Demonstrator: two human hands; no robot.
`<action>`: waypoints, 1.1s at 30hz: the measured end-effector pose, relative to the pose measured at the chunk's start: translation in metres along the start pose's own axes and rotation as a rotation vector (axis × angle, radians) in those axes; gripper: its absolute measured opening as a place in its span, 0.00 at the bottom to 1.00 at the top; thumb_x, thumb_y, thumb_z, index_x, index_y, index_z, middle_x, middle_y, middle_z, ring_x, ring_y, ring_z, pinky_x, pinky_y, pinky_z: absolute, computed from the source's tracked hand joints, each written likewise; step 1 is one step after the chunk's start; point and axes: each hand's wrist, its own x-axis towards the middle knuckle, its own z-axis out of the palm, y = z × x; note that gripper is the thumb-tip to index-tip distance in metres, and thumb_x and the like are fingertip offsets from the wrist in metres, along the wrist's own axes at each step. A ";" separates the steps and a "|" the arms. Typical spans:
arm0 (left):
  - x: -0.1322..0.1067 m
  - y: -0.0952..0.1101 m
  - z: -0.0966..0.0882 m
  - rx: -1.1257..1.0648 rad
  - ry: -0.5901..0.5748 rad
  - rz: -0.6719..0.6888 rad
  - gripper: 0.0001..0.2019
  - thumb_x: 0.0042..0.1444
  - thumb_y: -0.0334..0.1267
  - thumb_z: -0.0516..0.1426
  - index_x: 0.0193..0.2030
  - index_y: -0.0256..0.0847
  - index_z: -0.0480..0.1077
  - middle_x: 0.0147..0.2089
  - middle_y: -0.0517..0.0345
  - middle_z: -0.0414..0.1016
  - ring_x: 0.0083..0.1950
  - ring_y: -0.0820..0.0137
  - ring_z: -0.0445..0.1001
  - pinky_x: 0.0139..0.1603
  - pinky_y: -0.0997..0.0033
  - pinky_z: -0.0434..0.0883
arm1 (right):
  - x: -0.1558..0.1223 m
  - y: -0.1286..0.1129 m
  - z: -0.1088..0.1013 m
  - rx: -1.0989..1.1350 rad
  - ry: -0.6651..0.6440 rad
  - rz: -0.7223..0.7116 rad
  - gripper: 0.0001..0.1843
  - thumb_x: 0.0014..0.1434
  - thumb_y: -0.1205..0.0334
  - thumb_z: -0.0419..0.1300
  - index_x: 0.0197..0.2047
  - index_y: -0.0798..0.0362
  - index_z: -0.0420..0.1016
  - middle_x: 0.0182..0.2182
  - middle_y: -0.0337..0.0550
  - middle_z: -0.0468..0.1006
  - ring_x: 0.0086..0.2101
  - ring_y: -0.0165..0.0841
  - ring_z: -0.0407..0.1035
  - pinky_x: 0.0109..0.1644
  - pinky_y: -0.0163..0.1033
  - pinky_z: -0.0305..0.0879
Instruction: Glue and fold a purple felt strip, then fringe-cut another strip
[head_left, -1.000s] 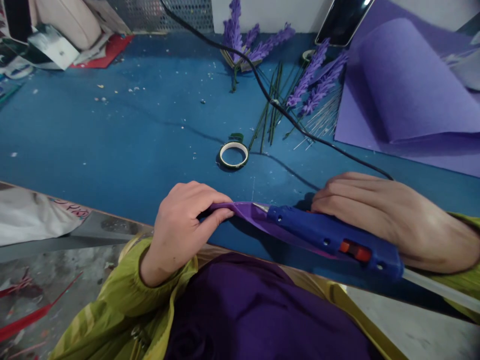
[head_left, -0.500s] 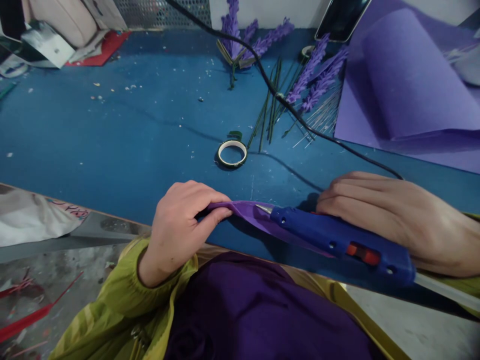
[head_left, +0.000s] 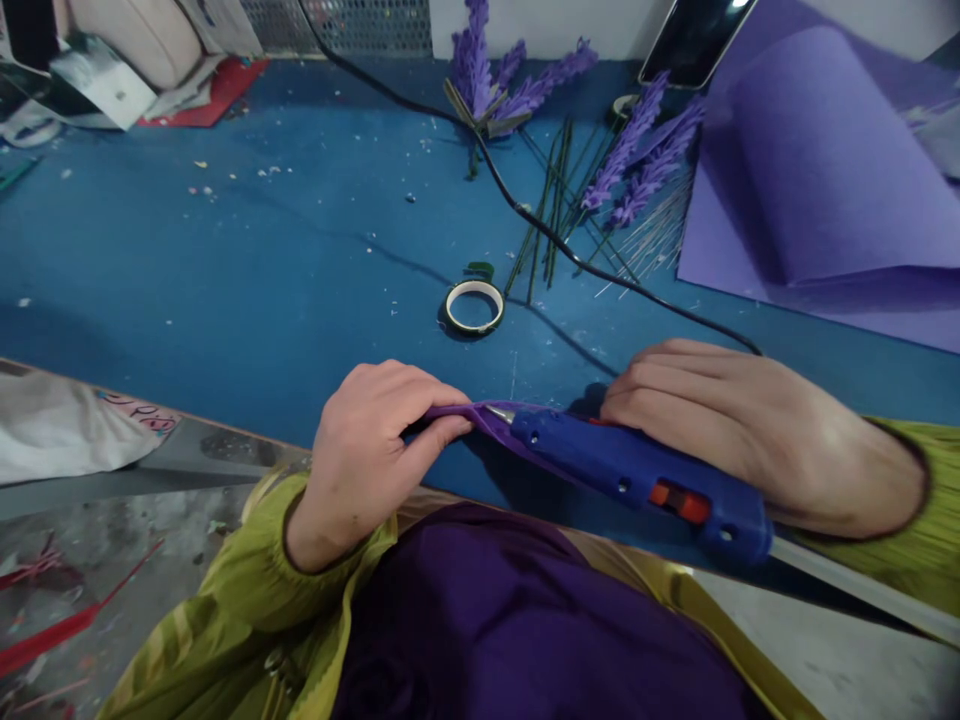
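My left hand (head_left: pixel 367 445) pinches the end of a purple foam strip (head_left: pixel 480 415) at the near edge of the blue table (head_left: pixel 247 260). My right hand (head_left: pixel 750 430) is wrapped around a blue glue gun (head_left: pixel 637 470) with an orange trigger. The gun lies nearly flat, its metal nozzle (head_left: pixel 499 412) touching the strip just right of my left fingers. A clear glue stick pokes out of the gun's back end at the right. The gun's black cord (head_left: pixel 525 215) runs across the table toward the back.
A ring of tape (head_left: pixel 472 306) lies just beyond my hands. Green wire stems (head_left: pixel 547 215) and finished purple lavender sprigs (head_left: pixel 637 160) lie further back. Large purple foam sheets (head_left: pixel 817 170) fill the right rear. Clutter and red paper sit at the back left.
The glue gun's nozzle has slid left along the purple strip, closer to my left fingers. My left hand has kept its pinch on the strip.
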 end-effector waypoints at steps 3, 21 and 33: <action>0.000 0.000 0.001 0.006 0.001 0.002 0.02 0.62 0.36 0.62 0.39 0.45 0.78 0.38 0.66 0.82 0.41 0.72 0.76 0.45 0.65 0.64 | 0.002 0.000 0.001 -0.010 -0.013 -0.002 0.12 0.72 0.64 0.42 0.43 0.53 0.65 0.32 0.45 0.72 0.34 0.35 0.64 0.41 0.44 0.63; -0.001 -0.005 -0.001 0.013 0.019 -0.007 0.02 0.62 0.36 0.62 0.39 0.45 0.78 0.37 0.67 0.82 0.41 0.73 0.76 0.45 0.67 0.64 | -0.009 0.000 -0.002 0.006 -0.013 0.027 0.12 0.73 0.63 0.41 0.43 0.53 0.65 0.32 0.45 0.72 0.34 0.34 0.63 0.41 0.44 0.62; 0.000 0.001 0.002 0.017 0.013 0.000 0.02 0.62 0.36 0.62 0.39 0.45 0.78 0.37 0.66 0.82 0.41 0.72 0.76 0.45 0.67 0.64 | 0.001 -0.001 0.000 -0.018 -0.026 -0.002 0.12 0.72 0.64 0.42 0.42 0.54 0.65 0.31 0.45 0.71 0.33 0.35 0.64 0.40 0.45 0.63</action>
